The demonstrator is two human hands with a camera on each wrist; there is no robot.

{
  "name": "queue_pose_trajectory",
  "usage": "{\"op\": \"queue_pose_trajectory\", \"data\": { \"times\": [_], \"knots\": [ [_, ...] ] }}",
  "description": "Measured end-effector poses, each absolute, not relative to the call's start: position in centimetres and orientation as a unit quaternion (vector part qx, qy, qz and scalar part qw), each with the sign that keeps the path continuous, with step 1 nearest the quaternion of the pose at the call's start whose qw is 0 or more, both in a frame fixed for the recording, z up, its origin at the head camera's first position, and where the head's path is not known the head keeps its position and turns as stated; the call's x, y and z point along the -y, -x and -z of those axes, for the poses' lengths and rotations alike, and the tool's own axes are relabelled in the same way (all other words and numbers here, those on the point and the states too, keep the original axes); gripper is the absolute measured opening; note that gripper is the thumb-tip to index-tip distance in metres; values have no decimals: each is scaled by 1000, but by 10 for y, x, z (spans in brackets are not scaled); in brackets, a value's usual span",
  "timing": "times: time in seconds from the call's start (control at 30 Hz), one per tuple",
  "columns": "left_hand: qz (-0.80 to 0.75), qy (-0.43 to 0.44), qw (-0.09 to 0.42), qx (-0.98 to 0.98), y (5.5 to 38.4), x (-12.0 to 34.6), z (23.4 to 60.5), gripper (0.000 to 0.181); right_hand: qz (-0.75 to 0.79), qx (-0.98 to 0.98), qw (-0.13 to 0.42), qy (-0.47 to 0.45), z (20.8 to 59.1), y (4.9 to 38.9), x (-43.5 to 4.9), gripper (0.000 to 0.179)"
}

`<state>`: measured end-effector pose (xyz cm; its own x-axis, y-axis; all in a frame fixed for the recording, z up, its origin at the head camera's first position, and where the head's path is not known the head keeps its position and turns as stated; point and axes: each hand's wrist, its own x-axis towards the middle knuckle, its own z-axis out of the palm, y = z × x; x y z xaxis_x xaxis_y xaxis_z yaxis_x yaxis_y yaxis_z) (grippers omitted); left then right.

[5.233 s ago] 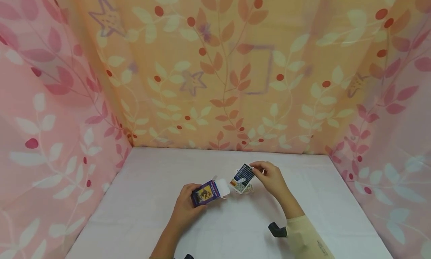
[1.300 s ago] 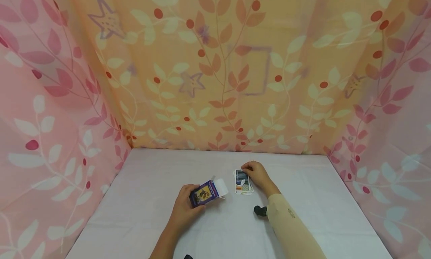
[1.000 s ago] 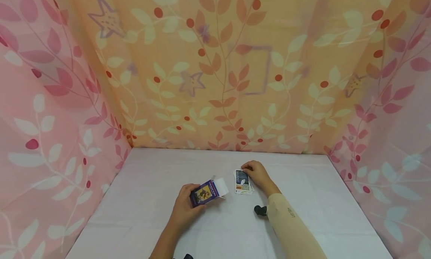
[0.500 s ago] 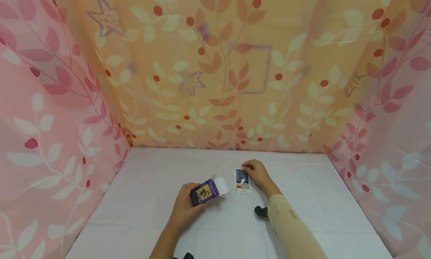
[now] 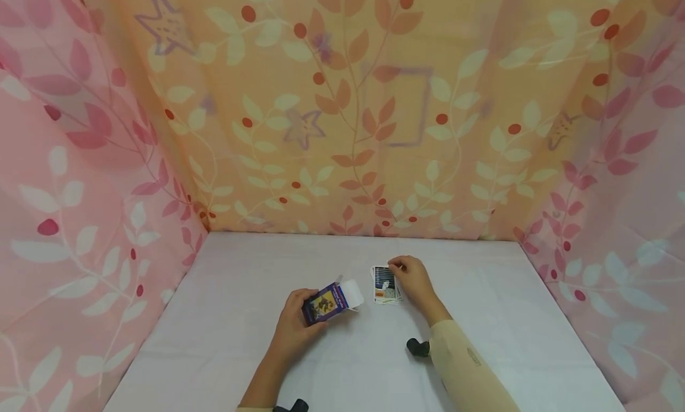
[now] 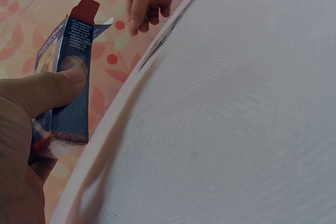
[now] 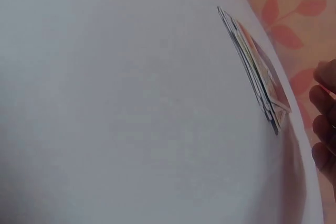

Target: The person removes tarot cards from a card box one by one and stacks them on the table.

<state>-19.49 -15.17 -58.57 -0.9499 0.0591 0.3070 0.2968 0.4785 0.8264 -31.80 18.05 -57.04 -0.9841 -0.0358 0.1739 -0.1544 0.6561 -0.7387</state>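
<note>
My left hand (image 5: 291, 326) grips a dark blue and purple card box (image 5: 323, 305) with a yellow picture on its front. The white end flap stands open toward the right. In the left wrist view the thumb presses on the narrow side of the box (image 6: 73, 108). A small pile of picture cards (image 5: 384, 286), slightly fanned, lies on the table right of the box; a dark blue card is on top. Beside the pile's upper right corner is my right hand (image 5: 417, 284), fingers loosely bent. The right wrist view shows these fingers (image 7: 323, 98) apart from the pile (image 7: 252, 69), holding nothing.
A white cloth covers the table (image 5: 241, 281). Floral curtains (image 5: 342, 180) enclose it at the back and both sides. Black wrist camera mounts (image 5: 417, 347) show by the forearms.
Earlier my right hand held the dark blue card tilted over the pile; then the card lay flat on top. Now that hand has shifted slightly right, off its corner. The left hand keeps the box.
</note>
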Motion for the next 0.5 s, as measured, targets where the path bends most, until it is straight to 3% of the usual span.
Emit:
{"op": "queue_pose_trajectory", "data": {
  "times": [0.27, 0.5],
  "knots": [
    [497, 104, 120, 853, 196, 150, 587, 79, -417, 903, 86, -56, 559, 291, -175, 15],
    [501, 105, 121, 850, 195, 150, 587, 81, -413, 896, 131, -97, 549, 273, -169, 10]
  ]
}}
